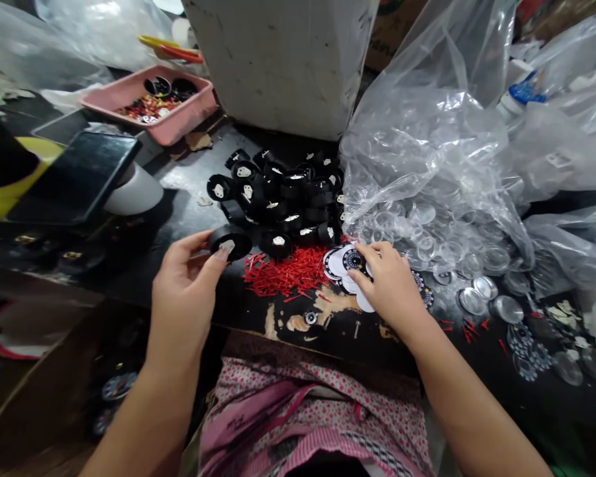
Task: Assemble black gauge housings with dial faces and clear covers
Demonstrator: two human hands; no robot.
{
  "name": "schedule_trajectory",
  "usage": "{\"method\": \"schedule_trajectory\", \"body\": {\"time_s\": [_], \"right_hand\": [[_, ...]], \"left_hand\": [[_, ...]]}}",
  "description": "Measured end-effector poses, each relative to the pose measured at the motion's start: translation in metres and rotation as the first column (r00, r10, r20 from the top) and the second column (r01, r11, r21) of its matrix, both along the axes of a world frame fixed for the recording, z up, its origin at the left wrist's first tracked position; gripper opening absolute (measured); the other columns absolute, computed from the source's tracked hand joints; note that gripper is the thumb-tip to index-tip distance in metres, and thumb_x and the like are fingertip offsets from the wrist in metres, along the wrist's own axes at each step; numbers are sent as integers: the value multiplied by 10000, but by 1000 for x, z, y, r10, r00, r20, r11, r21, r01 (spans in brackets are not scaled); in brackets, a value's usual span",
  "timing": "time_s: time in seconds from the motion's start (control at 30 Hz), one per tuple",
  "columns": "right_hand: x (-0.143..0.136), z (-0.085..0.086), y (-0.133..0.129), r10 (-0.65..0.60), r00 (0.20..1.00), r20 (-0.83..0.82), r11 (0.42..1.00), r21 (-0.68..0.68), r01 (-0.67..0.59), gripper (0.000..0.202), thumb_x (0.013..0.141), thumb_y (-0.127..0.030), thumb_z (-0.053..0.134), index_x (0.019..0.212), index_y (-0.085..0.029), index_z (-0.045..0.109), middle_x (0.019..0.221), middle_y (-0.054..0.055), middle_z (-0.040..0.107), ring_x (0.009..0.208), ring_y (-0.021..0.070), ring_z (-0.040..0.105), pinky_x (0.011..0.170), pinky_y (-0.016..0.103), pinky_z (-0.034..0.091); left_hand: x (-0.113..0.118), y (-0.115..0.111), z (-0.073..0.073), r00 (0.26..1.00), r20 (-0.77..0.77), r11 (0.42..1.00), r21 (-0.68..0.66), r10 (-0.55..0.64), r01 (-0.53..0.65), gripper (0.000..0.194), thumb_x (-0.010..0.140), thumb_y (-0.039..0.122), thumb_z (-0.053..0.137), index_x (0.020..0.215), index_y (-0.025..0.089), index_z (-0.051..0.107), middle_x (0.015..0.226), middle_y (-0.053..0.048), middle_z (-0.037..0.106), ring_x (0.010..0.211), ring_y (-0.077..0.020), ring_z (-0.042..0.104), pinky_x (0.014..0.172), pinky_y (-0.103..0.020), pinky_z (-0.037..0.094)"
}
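My left hand (183,285) pinches the near edge of a round black plastic cup (238,244), its thumb over the rim beside a small white piece inside. To the right, my right hand (390,281) is over a loose pile of round dial cards (335,264), some white side up. Thumb and fingertips close on the edge of a black printed dial card (351,258). Between the hands lies a heap of small red pointers (291,275). Behind it, several more black cups (283,192) are piled up, many showing white pieces.
Clear plastic bags with round transparent covers (427,232) spread across the right side. A pink tray (149,109) of small parts stands back left, near a dark phone-like slab (79,175). A large pale container (283,66) rises behind the cups. A small round part (310,318) lies near the table edge.
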State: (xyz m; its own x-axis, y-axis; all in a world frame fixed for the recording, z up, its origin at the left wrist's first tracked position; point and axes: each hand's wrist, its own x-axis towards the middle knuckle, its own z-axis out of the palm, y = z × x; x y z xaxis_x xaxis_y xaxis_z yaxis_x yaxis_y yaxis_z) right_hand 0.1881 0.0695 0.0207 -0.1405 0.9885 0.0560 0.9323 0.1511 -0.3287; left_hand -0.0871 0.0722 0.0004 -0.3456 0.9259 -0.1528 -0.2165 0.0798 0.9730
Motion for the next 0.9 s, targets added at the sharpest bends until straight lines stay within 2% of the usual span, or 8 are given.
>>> {"method": "schedule_trajectory", "body": {"time_s": [0.1,0.23,0.33,0.43,0.5,0.6,0.73,0.9], "right_hand": [[-5,-1,7,-6,999,33,999,34,4,389,848,-272,670,1220,-169,616,1177,157,593,1084,341,559,897,521,434],[1,0,1,-67,962,-265,996,44,82,132,857,-226,615,979,-176,618,963,80,632,917,238,599,812,411,463],[0,3,-11,-183,790,-585,982,-156,111,103,852,-278,602,909,-202,562,794,9,604,676,160,590,640,328,477],[-7,6,-25,-223,559,-799,946,-317,-75,317,833,-260,614,1134,-220,525,1025,46,644,621,120,631,640,320,527],[-10,9,-31,-226,491,-841,924,-345,-165,370,852,-252,602,1212,-250,517,1177,64,630,668,118,673,711,329,552],[-11,13,-37,-220,521,-825,939,-324,-117,211,873,-272,601,1083,-247,609,1091,35,676,820,158,692,782,336,546],[-21,21,-43,-161,677,-718,983,-181,42,85,878,-265,623,944,-240,671,880,0,687,857,171,642,813,335,503],[-41,27,-47,-37,788,-615,998,-57,2,80,904,-208,582,945,-225,649,886,13,657,781,154,588,718,299,469]], "left_hand": [[18,-21,6,978,188,991,82,91,-108,251,831,180,708,1048,291,648,1042,85,727,1019,-139,674,864,-220,555],[40,-47,11,866,499,992,-94,-27,86,229,837,227,687,1047,281,613,1040,-23,743,896,-187,732,762,-273,601],[58,-60,15,771,628,954,-156,-106,258,219,874,299,645,1084,254,602,1069,-72,741,842,-177,731,755,-278,599],[74,-64,16,679,718,910,-163,-155,381,253,916,395,587,1106,228,595,1102,-101,738,819,-162,722,760,-277,592],[80,-64,15,662,731,901,-161,-165,402,270,934,412,561,1124,222,594,1137,-105,729,861,-155,714,768,-260,580],[84,-63,12,729,666,917,-174,-158,358,292,934,384,576,1165,209,612,1163,-90,715,942,-160,696,815,-263,568],[89,-65,13,777,596,903,-194,-202,384,269,905,330,631,1145,218,676,1162,-55,714,970,-169,690,850,-276,564],[95,-72,12,775,557,882,-148,-299,447,264,903,345,632,1151,289,704,1266,-22,688,1165,-218,630,941,-312,541]]}}
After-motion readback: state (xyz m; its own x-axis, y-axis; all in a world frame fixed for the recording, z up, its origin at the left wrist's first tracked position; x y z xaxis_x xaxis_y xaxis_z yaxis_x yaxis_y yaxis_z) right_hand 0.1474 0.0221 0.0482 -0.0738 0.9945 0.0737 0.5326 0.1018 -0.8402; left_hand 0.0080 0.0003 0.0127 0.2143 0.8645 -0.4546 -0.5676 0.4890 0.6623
